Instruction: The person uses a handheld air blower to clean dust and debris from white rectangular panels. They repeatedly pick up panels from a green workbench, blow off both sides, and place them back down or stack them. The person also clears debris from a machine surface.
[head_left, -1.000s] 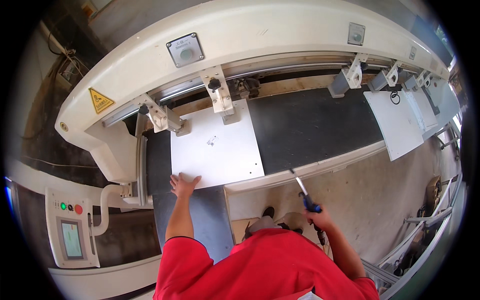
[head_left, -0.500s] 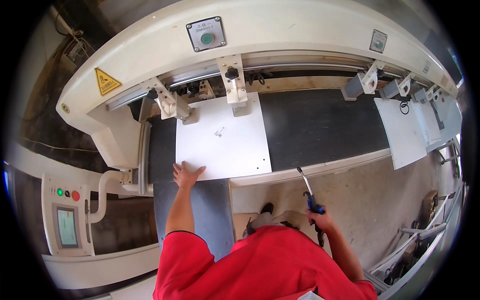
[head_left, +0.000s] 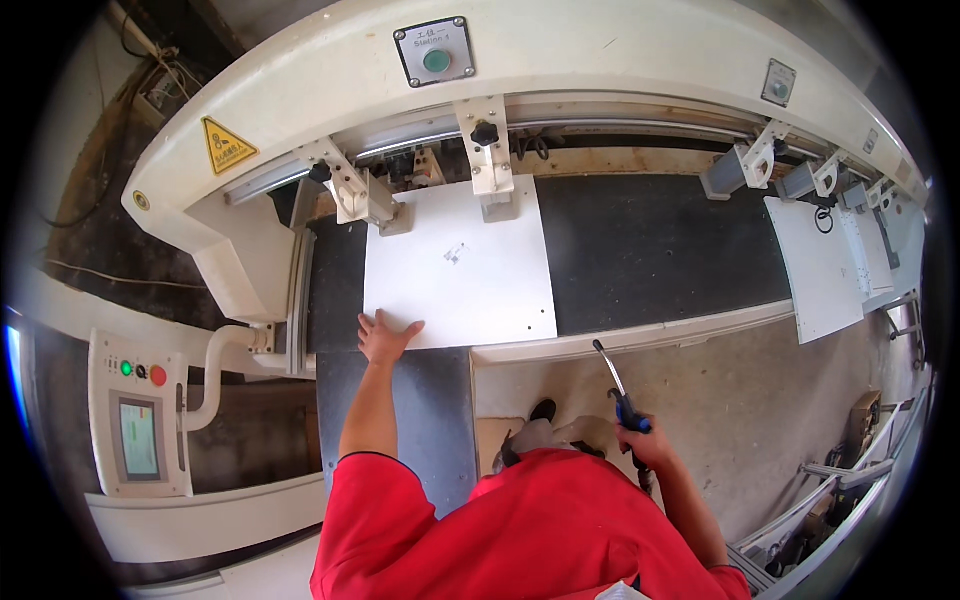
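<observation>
My left hand (head_left: 386, 338) rests with spread fingers on the near left corner of a white rectangular panel (head_left: 460, 285). The panel lies flat on the machine's black table, with a small label near its middle and a few small dark holes at its near right corner. Two clamps press on its far part: a left clamp (head_left: 395, 219) and a right clamp (head_left: 498, 208). In my right hand (head_left: 645, 441) is an air blow gun (head_left: 627, 412), gripped by its handle. Its thin metal nozzle points up and away, in front of the table's near edge.
A long cream machine beam (head_left: 330, 75) with green buttons spans the far side. At left stands a control panel (head_left: 140, 425) with a screen. More clamps (head_left: 740, 165) and another white panel (head_left: 815, 270) are at right, above a metal rack (head_left: 850, 480).
The whole view has shifted a little, so the machine appears slightly further right and higher. My left hand stays on the panel corner, and my right hand still holds the air blow gun.
</observation>
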